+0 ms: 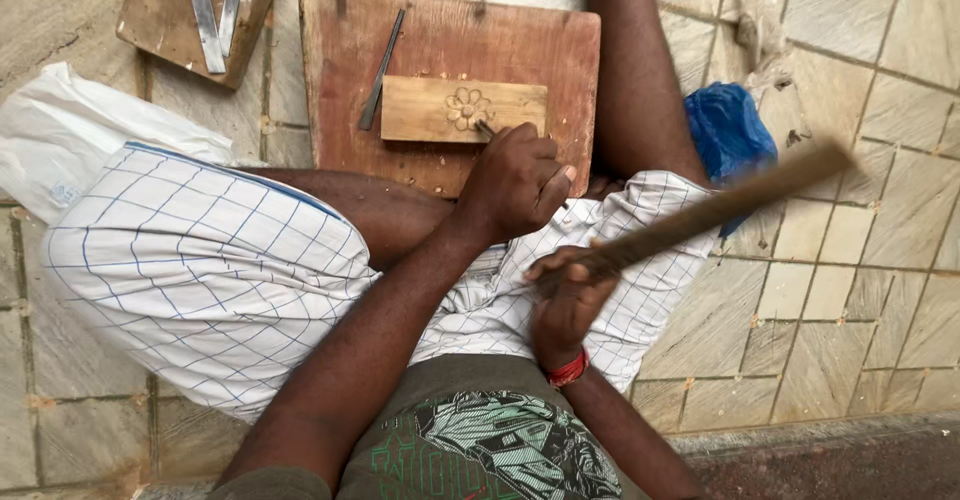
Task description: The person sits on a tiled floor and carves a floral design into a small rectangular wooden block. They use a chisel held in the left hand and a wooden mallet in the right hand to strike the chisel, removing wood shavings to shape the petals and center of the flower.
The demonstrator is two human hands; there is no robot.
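The person is sitting on the stone-tiled floor (880, 90) with a reddish-brown wooden board (440, 50) lying between the legs. A small pale rectangular wood block with a carved flower (464, 109) is lying near the middle of that board, closer to its near edge. The left hand (515, 182) is reaching over the board's near edge, its grip closing tight around a thin metal chisel (485, 129) whose tip is touching the block just below the flower. The right hand (566, 300) is hovering over the lap, its grip wrapping firmly around the near end of a long brown wooden stick (715, 210), which is slanting up to the right and is blurring. A second slim dark metal tool (383, 70) is lying along the block's left end, toward the board's left edge. A blue crumpled bag (730, 130) is sitting on the floor past the board's right edge, and a white plastic bag (70, 130) is lying beyond the left knee.
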